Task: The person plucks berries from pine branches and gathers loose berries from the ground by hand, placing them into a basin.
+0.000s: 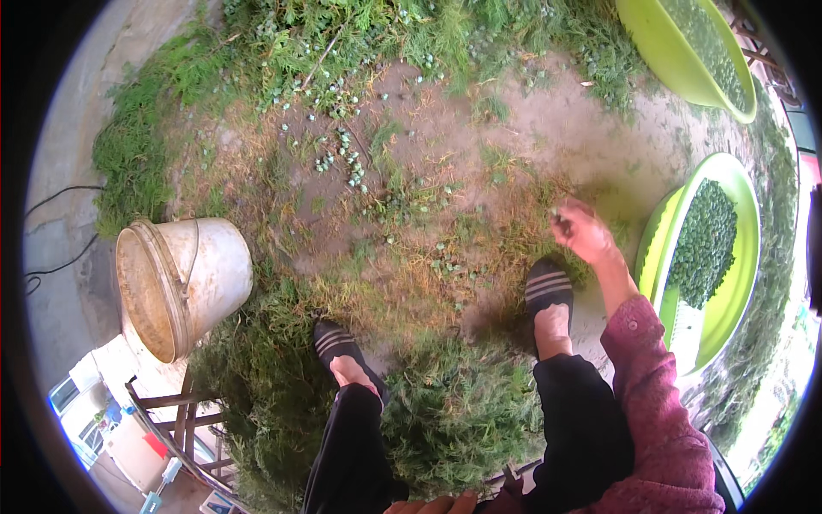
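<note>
My right hand (583, 231) reaches out over the dirt, just beyond my right slipper. Its fingers are curled together, slightly blurred, and what they hold, if anything, I cannot make out. At the lower edge, only part of my left hand (432, 505) shows near my lap, its fingers cut off by the frame. Small bluish-green cones (348, 163) lie scattered over the ground among cut evergreen sprigs (368, 51). A light-green basin (749, 231) stands right of my right forearm, with a heap of small green cones (704, 244) in it.
On the left a dirty white bucket (218, 265) lies tipped on its side. A second light-green basin (659, 51) with green contents is at the far right. Evergreen branches (462, 411) cover the ground around my slippers (548, 287). A wooden chair (184, 420) stands lower left, and a black cable (64, 201) runs at the left edge.
</note>
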A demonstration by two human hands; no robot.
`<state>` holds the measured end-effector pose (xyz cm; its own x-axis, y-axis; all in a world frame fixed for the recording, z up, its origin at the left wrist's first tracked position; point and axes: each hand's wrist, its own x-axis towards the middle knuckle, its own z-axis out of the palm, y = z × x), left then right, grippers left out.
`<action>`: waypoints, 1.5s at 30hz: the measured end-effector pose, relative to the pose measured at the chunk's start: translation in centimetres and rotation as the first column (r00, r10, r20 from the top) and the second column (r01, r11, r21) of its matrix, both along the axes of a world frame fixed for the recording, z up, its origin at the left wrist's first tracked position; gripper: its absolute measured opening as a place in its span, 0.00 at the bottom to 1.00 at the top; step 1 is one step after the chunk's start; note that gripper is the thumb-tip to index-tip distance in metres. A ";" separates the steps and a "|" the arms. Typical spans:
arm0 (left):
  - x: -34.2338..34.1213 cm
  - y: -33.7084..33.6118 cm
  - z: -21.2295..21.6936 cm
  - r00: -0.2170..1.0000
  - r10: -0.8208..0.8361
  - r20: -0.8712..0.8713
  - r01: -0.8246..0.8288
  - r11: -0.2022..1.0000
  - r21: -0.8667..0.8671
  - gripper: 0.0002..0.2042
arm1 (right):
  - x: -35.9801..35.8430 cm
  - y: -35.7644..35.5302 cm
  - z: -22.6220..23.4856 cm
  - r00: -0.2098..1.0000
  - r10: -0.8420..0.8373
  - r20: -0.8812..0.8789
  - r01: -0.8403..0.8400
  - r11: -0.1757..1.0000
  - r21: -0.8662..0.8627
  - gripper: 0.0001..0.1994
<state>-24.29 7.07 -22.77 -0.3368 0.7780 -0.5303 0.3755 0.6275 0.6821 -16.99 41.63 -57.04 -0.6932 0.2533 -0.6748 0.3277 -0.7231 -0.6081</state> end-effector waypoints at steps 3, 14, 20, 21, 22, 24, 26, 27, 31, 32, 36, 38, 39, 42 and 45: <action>0.4 0.0 0.0 1.000 0.016 -0.005 -0.016 1.000 -0.005 0.22 | -1.3 -1.6 1.3 0.999 0.001 -0.045 -0.010 0.982 -0.187 0.11; 0.4 -0.4 -0.1 1.000 0.002 -0.022 -0.002 1.000 -0.001 0.23 | -9.7 -1.9 -1.6 0.902 0.067 0.427 -0.411 0.438 0.799 0.11; 0.3 -0.7 0.0 1.000 -0.002 -0.005 0.002 1.000 -0.007 0.23 | -8.9 -2.6 -1.3 0.907 0.050 0.418 -0.402 0.400 0.824 0.12; 0.3 -0.7 0.0 1.000 -0.003 -0.003 0.003 1.000 -0.007 0.23 | -9.1 -3.1 -1.3 0.909 0.084 0.407 -0.408 0.365 0.837 0.12; 0.3 -0.7 0.0 1.000 -0.002 -0.003 0.002 1.000 -0.008 0.23 | -9.2 -3.4 -1.7 0.930 0.125 0.346 -0.368 0.361 0.857 0.12; 0.4 -0.8 0.0 1.000 0.005 0.007 -0.005 1.000 0.000 0.23 | -9.7 -3.6 -1.8 0.914 0.138 0.381 -0.404 0.250 0.880 0.12; 0.6 -1.0 0.0 1.000 0.008 0.008 -0.008 1.000 -0.007 0.23 | -10.1 -3.8 -1.9 0.897 0.154 0.413 -0.434 0.142 0.890 0.12; 0.7 -1.1 0.0 1.000 0.008 0.010 -0.008 1.000 -0.008 0.22 | -10.0 -3.5 -1.7 0.899 0.110 0.424 -0.438 0.205 0.875 0.13; 0.7 -1.2 0.0 1.000 0.002 0.021 -0.002 1.000 -0.004 0.22 | -7.9 -1.2 -1.7 0.862 -0.054 0.504 -0.482 0.224 0.847 0.14; 0.7 -1.2 0.0 0.999 -0.003 0.032 0.004 1.000 -0.016 0.22 | -7.6 -0.7 -1.9 0.852 -0.053 0.520 -0.489 0.271 0.829 0.14; 0.7 -1.1 0.1 0.999 -0.007 0.037 0.008 1.000 -0.027 0.22 | -8.2 -2.5 -1.7 0.947 0.038 0.318 -0.316 0.262 0.912 0.14; 0.7 -1.0 0.1 0.999 -0.012 0.037 0.012 1.000 -0.021 0.22 | -9.2 -3.3 -1.7 0.942 0.084 0.326 -0.336 0.178 0.925 0.13; 0.7 -1.0 0.1 0.999 -0.015 0.038 0.015 1.000 -0.016 0.22 | -9.6 -3.4 -1.8 0.932 0.129 0.339 -0.352 0.092 0.932 0.13; 0.8 -0.8 0.2 0.999 -0.034 0.036 0.035 0.999 -0.026 0.22 | -9.8 -3.1 -2.6 0.925 0.111 0.364 -0.375 0.104 0.921 0.13; 0.9 -0.8 0.1 0.999 -0.025 0.037 0.026 0.999 -0.030 0.22 | -9.6 -2.8 -3.7 0.954 0.080 0.289 -0.300 0.238 0.924 0.11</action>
